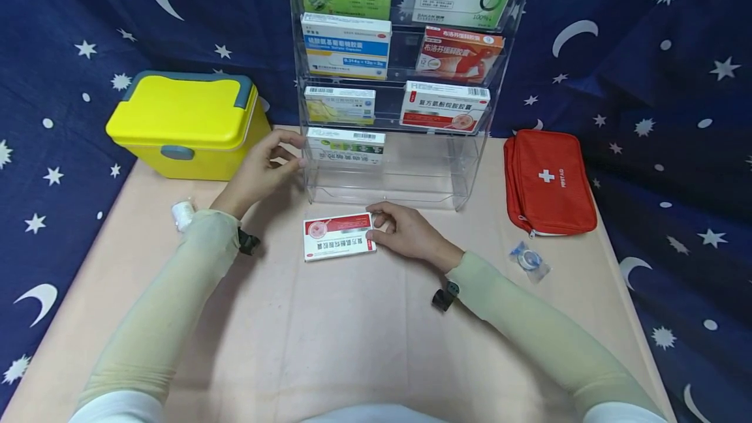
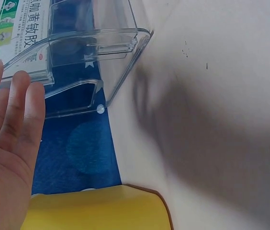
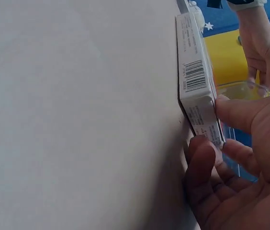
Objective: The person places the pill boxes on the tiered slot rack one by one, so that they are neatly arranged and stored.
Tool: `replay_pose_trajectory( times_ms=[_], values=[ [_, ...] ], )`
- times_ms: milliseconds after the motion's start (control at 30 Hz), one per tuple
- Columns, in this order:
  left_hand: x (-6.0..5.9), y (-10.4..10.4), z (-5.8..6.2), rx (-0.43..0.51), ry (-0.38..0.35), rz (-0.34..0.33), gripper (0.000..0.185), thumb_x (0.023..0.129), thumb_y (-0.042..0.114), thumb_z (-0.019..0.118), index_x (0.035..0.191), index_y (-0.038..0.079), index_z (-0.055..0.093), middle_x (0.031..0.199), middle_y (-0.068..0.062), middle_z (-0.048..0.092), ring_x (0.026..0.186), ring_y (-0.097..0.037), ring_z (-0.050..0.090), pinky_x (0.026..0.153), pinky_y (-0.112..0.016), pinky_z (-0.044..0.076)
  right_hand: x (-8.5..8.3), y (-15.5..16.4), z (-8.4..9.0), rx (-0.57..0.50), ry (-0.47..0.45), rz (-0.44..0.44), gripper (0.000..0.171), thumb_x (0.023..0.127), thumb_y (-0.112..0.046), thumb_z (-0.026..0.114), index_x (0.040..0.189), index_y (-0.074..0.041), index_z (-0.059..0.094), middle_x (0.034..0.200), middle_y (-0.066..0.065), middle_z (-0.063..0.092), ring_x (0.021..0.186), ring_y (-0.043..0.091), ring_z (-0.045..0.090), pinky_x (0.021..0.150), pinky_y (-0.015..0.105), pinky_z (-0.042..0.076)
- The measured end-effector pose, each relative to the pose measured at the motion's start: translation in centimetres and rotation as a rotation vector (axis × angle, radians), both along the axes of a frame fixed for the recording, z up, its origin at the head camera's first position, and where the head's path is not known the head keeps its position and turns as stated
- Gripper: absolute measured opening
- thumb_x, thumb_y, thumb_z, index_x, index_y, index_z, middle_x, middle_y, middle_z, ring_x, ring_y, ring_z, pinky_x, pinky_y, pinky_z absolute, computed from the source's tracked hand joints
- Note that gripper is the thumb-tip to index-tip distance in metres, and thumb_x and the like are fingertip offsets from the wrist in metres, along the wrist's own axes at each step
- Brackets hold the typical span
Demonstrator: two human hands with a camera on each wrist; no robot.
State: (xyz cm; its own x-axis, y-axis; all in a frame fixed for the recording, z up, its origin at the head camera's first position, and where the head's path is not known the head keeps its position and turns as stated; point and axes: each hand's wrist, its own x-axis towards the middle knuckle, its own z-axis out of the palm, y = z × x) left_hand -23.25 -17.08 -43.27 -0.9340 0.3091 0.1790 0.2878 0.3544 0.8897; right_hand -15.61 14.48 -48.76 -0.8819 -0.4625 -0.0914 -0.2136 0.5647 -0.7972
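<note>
Two bare hands work on a pale tabletop [image 1: 329, 344] set against a dark blue cloth [image 1: 59, 18] printed with stars and moons. At about ten o'clock from the table's middle stands a yellow case [image 1: 187, 123] with a grey handle, and just in front of it, near the left sleeve, lies a small white roll [image 1: 183, 214]. The left hand [image 1: 261, 172] reaches toward eleven o'clock with its fingers straight and relaxed, holding nothing; its fingertips [image 2: 17, 93] lie against the left wall of the clear acrylic rack [image 1: 411, 168], beside a green-and-white box [image 1: 345, 146] on the rack's lowest shelf. The rack rises at twelve o'clock in tiers that carry further medicine boxes, among them a blue-and-white box [image 1: 345, 46] and a red-and-white box [image 1: 444, 106]. Just in front of the rack, flat on the table, lies the red-and-white medicine box [image 1: 339, 235]; the right hand [image 1: 408, 232] pinches its right end, thumb on top and fingers curled at the edge. In the right wrist view that box [image 3: 196, 81] shows its barcode side, and the thumb [image 3: 242, 112] presses on its near corner, though whether the lower fingers reach underneath cannot be told. At about three o'clock a small clear-wrapped roll [image 1: 531, 258] lies on the table, and beyond it, toward two o'clock, a red first-aid pouch [image 1: 549, 181] with a white cross.
</note>
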Motion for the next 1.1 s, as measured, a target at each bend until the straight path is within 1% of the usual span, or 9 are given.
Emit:
replay_pose_trajectory(
  times_ms=[133,267,367,433,567,633,833,933,1100],
  values=[
    [-0.1,0.0,-0.1,0.004,-0.006,-0.005,0.035,0.096,0.009,0.072,0.128,0.009,0.059,0.125,-0.004,0.058,0.096,-0.024,0.063,0.080,-0.029,0.053,-0.4,0.1,-0.1,-0.078,-0.024,0.010,0.044,0.088,-0.017,0.082,0.126,-0.009,0.062,0.093,0.003,0.065,0.073,0.016,0.061,0.068,0.028,0.050],
    [-0.1,0.0,-0.2,0.021,0.000,-0.015,0.035,0.096,0.007,0.071,0.129,0.007,0.059,0.126,-0.007,0.058,0.096,-0.027,0.062,0.078,-0.026,0.054,-0.4,0.3,-0.1,-0.134,-0.063,-0.001,0.042,0.086,-0.016,0.084,0.121,-0.013,0.062,0.087,0.003,0.065,0.071,0.017,0.063,0.069,0.029,0.052],
    [-0.1,0.0,-0.2,0.027,0.008,-0.016,0.036,0.096,0.005,0.071,0.129,0.005,0.059,0.126,-0.009,0.058,0.096,-0.029,0.062,0.077,-0.024,0.054,-0.3,0.4,-0.1,-0.179,-0.095,-0.015,0.041,0.085,-0.015,0.085,0.119,-0.013,0.062,0.089,0.005,0.066,0.072,0.018,0.065,0.070,0.029,0.054],
    [-0.1,0.0,-0.2,0.029,0.009,-0.016,0.036,0.095,0.005,0.071,0.129,0.005,0.059,0.126,-0.010,0.058,0.096,-0.029,0.063,0.077,-0.024,0.054,-0.2,0.5,-0.1,-0.209,-0.107,-0.028,0.040,0.085,-0.013,0.085,0.118,-0.012,0.063,0.093,0.007,0.066,0.074,0.018,0.066,0.072,0.030,0.055],
    [-0.2,0.0,-0.3,0.026,0.005,-0.017,0.036,0.095,0.006,0.072,0.128,0.006,0.059,0.126,-0.008,0.058,0.097,-0.028,0.063,0.077,-0.025,0.055,0.1,0.4,-0.2,-0.245,-0.095,-0.049,0.038,0.084,-0.011,0.085,0.117,-0.012,0.066,0.104,0.007,0.066,0.080,0.017,0.069,0.076,0.030,0.057],
    [-0.2,0.0,-0.3,0.023,0.004,-0.016,0.035,0.095,0.006,0.072,0.128,0.006,0.059,0.125,-0.007,0.058,0.097,-0.027,0.063,0.077,-0.025,0.055,0.3,0.4,-0.2,-0.255,-0.088,-0.047,0.039,0.084,-0.010,0.085,0.118,-0.013,0.066,0.105,0.005,0.069,0.083,0.017,0.071,0.076,0.031,0.057],
    [-0.1,0.0,-0.1,0.022,0.007,-0.015,0.036,0.096,0.006,0.071,0.129,0.006,0.059,0.126,-0.008,0.058,0.096,-0.027,0.063,0.078,-0.025,0.054,0.7,0.4,-0.2,-0.281,-0.085,-0.048,0.038,0.085,-0.008,0.084,0.118,-0.014,0.066,0.101,0.005,0.072,0.085,0.019,0.072,0.073,0.031,0.057],
    [-0.2,0.0,-0.2,0.028,0.011,-0.017,0.036,0.095,0.006,0.071,0.128,0.005,0.059,0.126,-0.009,0.058,0.095,-0.027,0.063,0.077,-0.024,0.054,0.9,0.5,-0.1,-0.305,-0.086,-0.043,0.039,0.085,-0.006,0.084,0.118,-0.012,0.065,0.099,0.007,0.072,0.085,0.021,0.072,0.072,0.029,0.056],
    [-0.2,0.1,-0.4,0.054,0.018,-0.032,0.035,0.095,0.003,0.071,0.127,0.004,0.059,0.126,-0.009,0.058,0.094,-0.028,0.064,0.076,-0.025,0.055,1.0,0.5,-0.3,-0.352,-0.078,-0.037,0.038,0.083,-0.002,0.084,0.115,-0.009,0.064,0.099,0.008,0.070,0.089,0.025,0.068,0.067,0.026,0.054]
  ],
)
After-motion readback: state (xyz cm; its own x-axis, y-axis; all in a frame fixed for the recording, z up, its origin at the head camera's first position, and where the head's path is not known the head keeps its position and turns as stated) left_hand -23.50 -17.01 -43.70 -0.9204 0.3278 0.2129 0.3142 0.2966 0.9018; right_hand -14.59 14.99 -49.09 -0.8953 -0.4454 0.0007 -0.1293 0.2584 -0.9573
